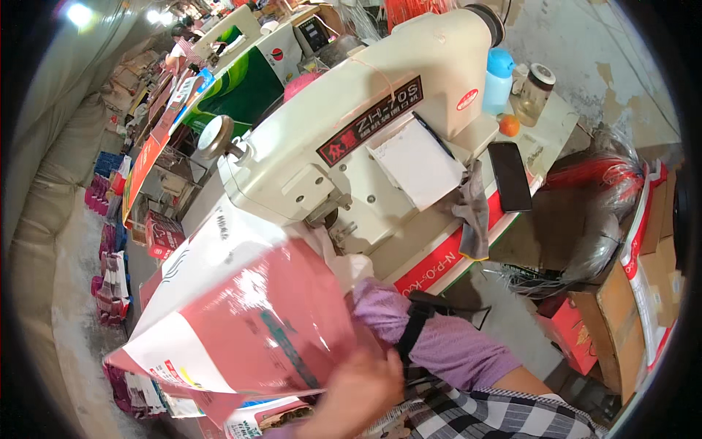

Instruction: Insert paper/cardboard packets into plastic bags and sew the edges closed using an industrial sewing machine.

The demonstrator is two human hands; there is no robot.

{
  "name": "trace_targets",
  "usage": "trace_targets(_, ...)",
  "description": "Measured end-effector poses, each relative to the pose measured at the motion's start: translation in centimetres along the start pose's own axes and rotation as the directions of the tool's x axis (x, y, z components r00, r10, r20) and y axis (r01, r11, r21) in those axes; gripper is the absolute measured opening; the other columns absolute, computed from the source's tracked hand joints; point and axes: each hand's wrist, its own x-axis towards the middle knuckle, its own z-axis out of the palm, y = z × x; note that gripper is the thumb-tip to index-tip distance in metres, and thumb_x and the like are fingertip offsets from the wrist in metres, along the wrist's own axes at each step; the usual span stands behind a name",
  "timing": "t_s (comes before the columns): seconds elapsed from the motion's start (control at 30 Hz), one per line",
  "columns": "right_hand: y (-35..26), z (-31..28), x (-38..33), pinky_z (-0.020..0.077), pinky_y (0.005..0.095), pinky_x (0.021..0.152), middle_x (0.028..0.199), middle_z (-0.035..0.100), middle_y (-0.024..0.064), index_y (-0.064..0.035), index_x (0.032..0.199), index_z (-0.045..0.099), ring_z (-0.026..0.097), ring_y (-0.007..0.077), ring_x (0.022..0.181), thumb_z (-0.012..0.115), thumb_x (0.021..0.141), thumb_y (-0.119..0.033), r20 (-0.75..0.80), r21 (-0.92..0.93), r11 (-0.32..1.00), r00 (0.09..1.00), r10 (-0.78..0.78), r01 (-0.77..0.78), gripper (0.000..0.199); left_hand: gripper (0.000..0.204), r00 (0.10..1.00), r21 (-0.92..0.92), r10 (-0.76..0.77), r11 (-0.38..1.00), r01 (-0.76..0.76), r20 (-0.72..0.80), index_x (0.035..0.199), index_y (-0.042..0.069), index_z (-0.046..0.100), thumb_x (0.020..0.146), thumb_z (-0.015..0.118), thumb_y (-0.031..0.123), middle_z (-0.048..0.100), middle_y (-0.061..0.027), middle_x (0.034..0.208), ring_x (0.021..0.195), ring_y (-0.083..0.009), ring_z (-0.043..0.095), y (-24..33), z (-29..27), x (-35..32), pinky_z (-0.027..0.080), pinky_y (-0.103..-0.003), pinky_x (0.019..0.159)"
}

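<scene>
Head view: a cream sewing machine [409, 77] was the largest thing, its long arm slanting across the tabletop [561, 117]. Next in size came the glossy pink-and-white sack [270, 322], which lay in front of the machine's head and to its left, tilted, its upper edge close by the needle end. So broad and slick a sheet would likely slide and drag, so good handling probably called for its weight to be borne from below and its edge kept smooth and square, without tugging. A purple sleeve [446, 340] ran up to the sack's right side; the right hand could not be made out there, though a pale shape [355, 269] at the cuff may have been its glove, and I could not tell its grip. The left hand [362, 391] was blurred at the sack's lower right edge, its grip too smeared to tell; steady, even pressure there would seem to suit. Smaller still, a white pad [420, 167], a dark phone [510, 175] and a grey cloth [475, 219] lay right of the needle parts [340, 227], the smallest, where fingers were best kept to the side.
</scene>
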Motion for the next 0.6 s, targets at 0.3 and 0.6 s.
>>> trace_targets(0.3, 3.7, -4.0, -9.3, 0.0336, 0.0502, 0.104, 0.126, 0.059, 0.013, -0.0087, 0.096, 0.074, 0.049, 0.0304, 0.124, 0.064, 0.081, -0.028, -0.363, 0.208, 0.89, 0.877, -0.315, 0.405, 0.026, 0.056, 0.271, 0.187, -0.944, 0.236, 0.954, -0.189, 0.112, 0.002, 0.064, 0.062, 0.085, 0.016, 0.063, -0.0203, 0.112, 0.105, -0.0397, 0.058, -20.4, 3.0, -38.2, 0.046, -0.045, 0.09)
trace_targets(0.6, 2.6, -5.8, -13.2, 0.0467, 0.0457, 0.09, 0.099, 0.069, 0.015, -0.0043, 0.094, 0.069, 0.064, 0.0277, 0.1, 0.058, 0.092, -0.039, -0.013, 0.836, 0.53, 0.971, -0.239, 0.142, 0.036, 0.024, 0.066, -0.338, -0.616, 0.515, 0.788, -0.785, 0.106, 0.002, 0.065, 0.089, 0.052, 0.012, 0.068, -0.0145, 0.09, 0.092, -0.0239, 0.064, -19.9, -4.0, -43.9, 0.051, -0.043, 0.072)
